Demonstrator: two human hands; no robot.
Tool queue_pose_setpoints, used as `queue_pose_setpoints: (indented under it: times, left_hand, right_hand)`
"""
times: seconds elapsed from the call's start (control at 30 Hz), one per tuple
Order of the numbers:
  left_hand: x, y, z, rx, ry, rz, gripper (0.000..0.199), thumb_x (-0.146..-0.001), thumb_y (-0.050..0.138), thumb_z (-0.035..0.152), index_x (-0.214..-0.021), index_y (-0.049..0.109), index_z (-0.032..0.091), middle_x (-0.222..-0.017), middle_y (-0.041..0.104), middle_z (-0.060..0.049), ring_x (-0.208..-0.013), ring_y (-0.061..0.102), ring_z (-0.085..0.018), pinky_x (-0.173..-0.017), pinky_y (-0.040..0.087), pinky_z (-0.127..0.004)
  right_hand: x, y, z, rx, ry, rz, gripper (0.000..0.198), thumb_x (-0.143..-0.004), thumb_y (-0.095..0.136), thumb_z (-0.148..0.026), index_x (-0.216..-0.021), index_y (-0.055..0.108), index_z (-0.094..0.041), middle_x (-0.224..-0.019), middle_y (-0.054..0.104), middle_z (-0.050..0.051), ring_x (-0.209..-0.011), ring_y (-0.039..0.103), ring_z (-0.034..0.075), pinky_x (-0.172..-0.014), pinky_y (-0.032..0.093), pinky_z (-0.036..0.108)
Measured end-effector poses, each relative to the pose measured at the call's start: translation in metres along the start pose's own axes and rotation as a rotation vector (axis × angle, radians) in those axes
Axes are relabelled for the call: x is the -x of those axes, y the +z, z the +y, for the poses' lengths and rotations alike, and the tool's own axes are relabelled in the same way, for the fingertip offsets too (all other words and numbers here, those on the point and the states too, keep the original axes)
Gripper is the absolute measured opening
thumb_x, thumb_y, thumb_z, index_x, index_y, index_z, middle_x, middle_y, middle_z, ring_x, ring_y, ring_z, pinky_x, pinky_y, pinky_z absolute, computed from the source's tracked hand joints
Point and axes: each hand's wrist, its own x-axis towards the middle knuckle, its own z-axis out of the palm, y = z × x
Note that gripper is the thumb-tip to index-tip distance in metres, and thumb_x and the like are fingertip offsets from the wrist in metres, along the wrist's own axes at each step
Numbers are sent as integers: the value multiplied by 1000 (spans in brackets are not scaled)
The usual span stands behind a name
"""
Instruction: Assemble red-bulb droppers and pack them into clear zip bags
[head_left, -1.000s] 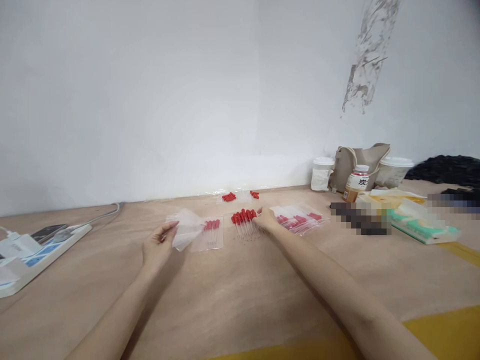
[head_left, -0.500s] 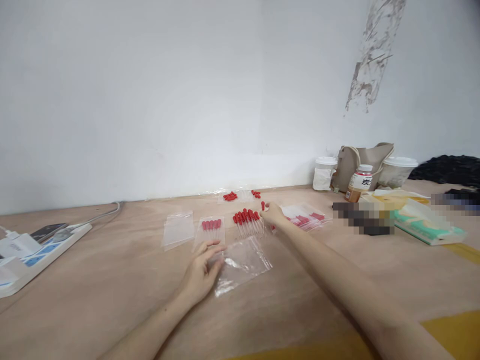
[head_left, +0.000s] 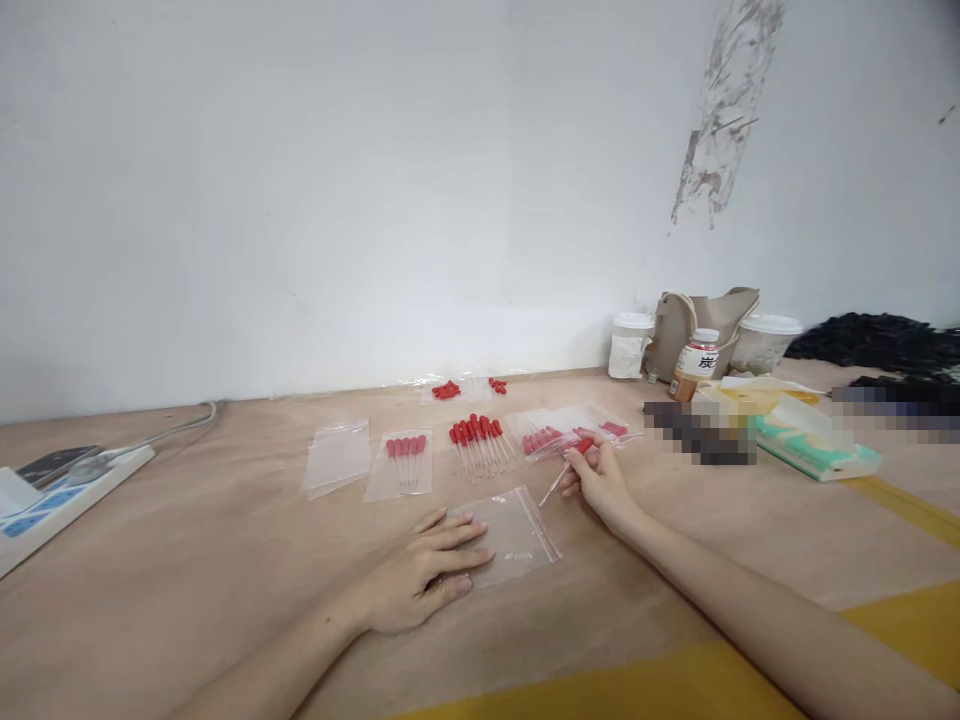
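My left hand (head_left: 435,570) lies flat with fingers spread on a clear zip bag (head_left: 517,535) that rests on the table. My right hand (head_left: 600,480) pinches a dropper (head_left: 559,480) with a red rubber bulb; its thin clear tube slants down to the left, the tip close to the bag's zip edge. Beyond the bag lies a pile of red-bulbed droppers (head_left: 476,440). Left of that pile, several droppers sit in or on a clear bag (head_left: 379,485); which one I cannot tell. Filled bags of droppers (head_left: 544,440) lie behind my right hand.
Flat clear bags (head_left: 337,460) are stacked at the left. Loose red bulbs (head_left: 446,389) lie by the wall. A power strip (head_left: 75,500) stands far left. At the right are lidded cups (head_left: 631,345), a bottle (head_left: 696,365), a grey bag (head_left: 664,335) and a tissue pack (head_left: 817,445).
My right hand has come back from the dropper pile toward the near bag with a dropper in it. My left hand has moved right and flattened onto the bag.
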Motion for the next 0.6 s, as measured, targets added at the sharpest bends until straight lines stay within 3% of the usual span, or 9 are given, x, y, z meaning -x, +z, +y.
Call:
queue_pose_setpoints:
  times: [0.1,0.27,0.43,0.5,0.6]
  left_hand:
    - [-2,1,1,-16,17,10,36,-90,36,33,-126,39,33,-137,32,-1,-126,26,-20,-103,14,-47]
    - [2,8,0,11,-32,130,35,-85,44,34,-120,48,29,-127,41,-6,-117,37,-23,-95,32,-40]
    - [7,10,-3,89,-89,199,49,-84,46,37,-130,31,28,-127,43,-6,-114,40,-22,-96,33,-40]
    - [8,10,-3,121,-109,202,52,-86,43,35,-133,23,29,-127,44,-5,-114,41,-21,-96,33,-41]
    - [8,9,-4,134,-108,192,49,-86,43,34,-132,26,28,-128,44,-5,-115,41,-21,-96,33,-40]
  right_hand:
    - [3,-1,3,-39,33,-7,41,-72,54,-37,-103,30,-24,-60,50,-5,-44,53,12,-38,47,24]
    - [10,3,-1,-111,136,-45,34,-75,52,-32,-100,30,-24,-57,52,-7,-44,54,11,-39,47,23]
    - [20,5,-11,-223,298,-135,15,-79,46,-27,-87,33,-23,-57,56,-4,-50,59,13,-48,49,26]
    - [21,1,-16,-209,359,-239,17,-76,52,-26,-82,37,-21,-61,59,-2,-55,61,13,-56,50,28]
    - [18,-9,-23,-55,398,-535,25,-66,65,-28,-77,45,-18,-66,61,0,-58,60,12,-59,48,26]
